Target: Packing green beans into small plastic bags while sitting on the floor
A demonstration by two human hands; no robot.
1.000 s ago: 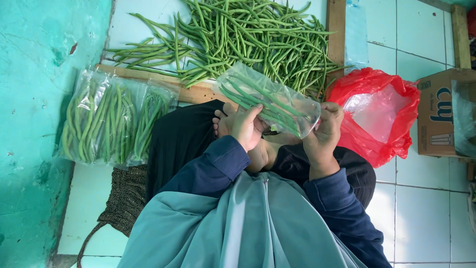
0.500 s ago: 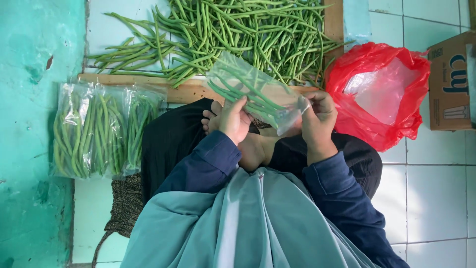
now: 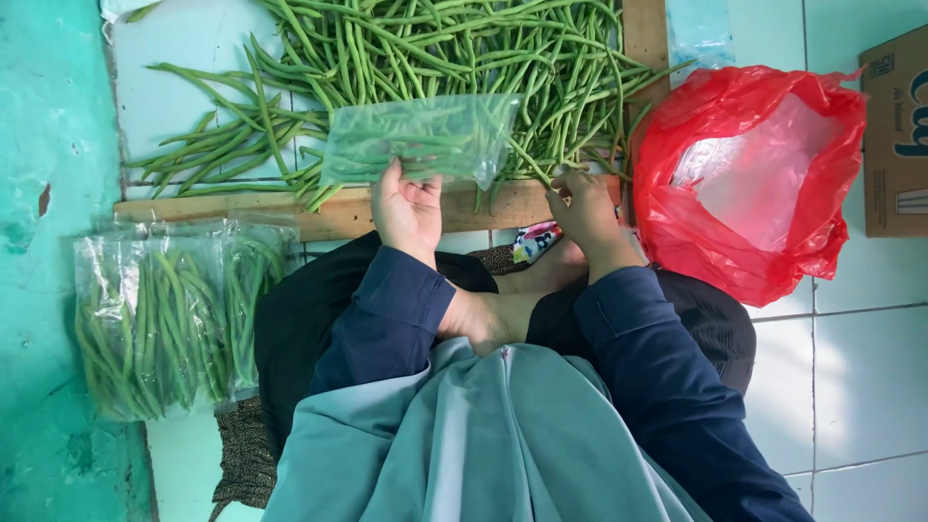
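My left hand (image 3: 406, 208) grips the lower edge of a clear plastic bag of green beans (image 3: 420, 140), held flat over the bean pile. My right hand (image 3: 583, 208) has let go of the bag and rests at the near edge of the loose green beans (image 3: 435, 48), its fingertips touching a few pods by the wooden board (image 3: 329, 217). Both arms wear dark blue sleeves. I sit cross-legged with a bare foot (image 3: 488, 319) showing between my arms.
Several filled clear bags of beans (image 3: 159, 324) lie at the left by a teal wall (image 3: 48, 290). A red plastic bag (image 3: 749, 179) lies open at the right, with a cardboard box (image 3: 894, 135) beyond it. White floor tiles (image 3: 870, 387) surround me.
The bag was held up in both hands. Now it lies over the pile in my left hand only, and my right hand has dropped to the loose beans. The view has shifted closer.
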